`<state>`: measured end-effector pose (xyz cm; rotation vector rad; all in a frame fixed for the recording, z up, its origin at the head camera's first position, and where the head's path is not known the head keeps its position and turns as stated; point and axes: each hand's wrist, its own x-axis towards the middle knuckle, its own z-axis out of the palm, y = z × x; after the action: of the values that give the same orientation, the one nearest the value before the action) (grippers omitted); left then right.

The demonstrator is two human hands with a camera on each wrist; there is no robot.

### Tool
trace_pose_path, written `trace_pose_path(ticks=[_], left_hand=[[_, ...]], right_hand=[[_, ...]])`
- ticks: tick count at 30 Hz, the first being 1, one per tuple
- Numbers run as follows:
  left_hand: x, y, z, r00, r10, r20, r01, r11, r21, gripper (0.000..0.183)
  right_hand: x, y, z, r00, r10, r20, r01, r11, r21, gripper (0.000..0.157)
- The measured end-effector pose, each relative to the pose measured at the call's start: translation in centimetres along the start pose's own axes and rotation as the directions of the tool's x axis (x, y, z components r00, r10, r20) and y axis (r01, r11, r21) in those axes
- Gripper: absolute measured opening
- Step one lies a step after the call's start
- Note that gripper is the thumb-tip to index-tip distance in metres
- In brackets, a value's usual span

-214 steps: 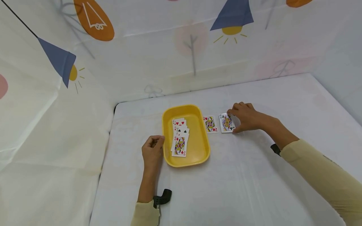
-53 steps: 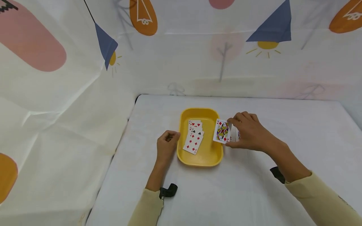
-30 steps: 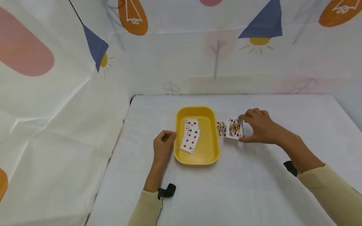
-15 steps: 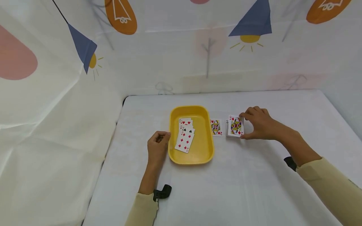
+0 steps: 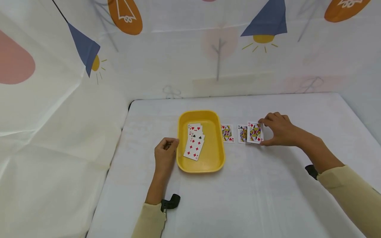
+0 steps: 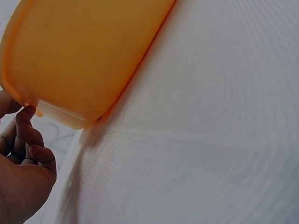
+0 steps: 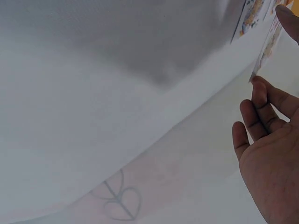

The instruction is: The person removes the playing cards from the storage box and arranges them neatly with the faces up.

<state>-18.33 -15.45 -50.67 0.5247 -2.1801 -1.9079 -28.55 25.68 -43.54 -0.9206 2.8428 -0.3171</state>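
My right hand (image 5: 281, 129) pinches a queen of diamonds card (image 5: 255, 133) by its edges between thumb and fingers. The card is just right of a black queen card (image 5: 242, 134) and partly covers it. A queen of hearts card (image 5: 227, 134) lies face up against the right side of a yellow tray (image 5: 212, 158). Several number cards (image 5: 194, 145), overlapping and face up, lie inside the tray. With thumb and forefinger, my left hand (image 5: 164, 153) holds the tray's left rim. In the left wrist view, those fingertips (image 6: 29, 111) meet the rim.
A white cloth covers the table (image 5: 238, 198). Printed fabric walls (image 5: 166, 59) stand along its back and left side. A black strap (image 5: 171, 202) sits on the left wrist, another black band (image 5: 311, 172) on the right.
The queen of diamonds has come out of the tray in my right hand, crossed over the queen of hearts and black queen, and shifted further right. My left hand stays at the tray rim.
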Motion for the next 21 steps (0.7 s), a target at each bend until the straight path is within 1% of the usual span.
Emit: trace_pose_path(ticks=[7,15,21], left_hand=[[0.1,-0.2,0.1,1.0,0.013,-0.009,-0.013,1.0,0.002,0.021],[0.0,-0.1,0.2,1.0,0.023,-0.011,-0.023,1.0,-0.009,0.022],[0.1,-0.2,0.2,0.999,0.03,-0.01,-0.03,1.0,-0.007,0.022]], right_hand=[[-0.2,1.0,0.4,1.0,0.015,0.009,-0.015,1.0,-0.01,0.077],[-0.3,2.9,1.4,0.996,0.072,0.044,-0.072,0.997,-0.001,0.078],[-0.6,3.8,1.7,0.996,0.077,0.055,-0.077,0.997,0.011,0.078]])
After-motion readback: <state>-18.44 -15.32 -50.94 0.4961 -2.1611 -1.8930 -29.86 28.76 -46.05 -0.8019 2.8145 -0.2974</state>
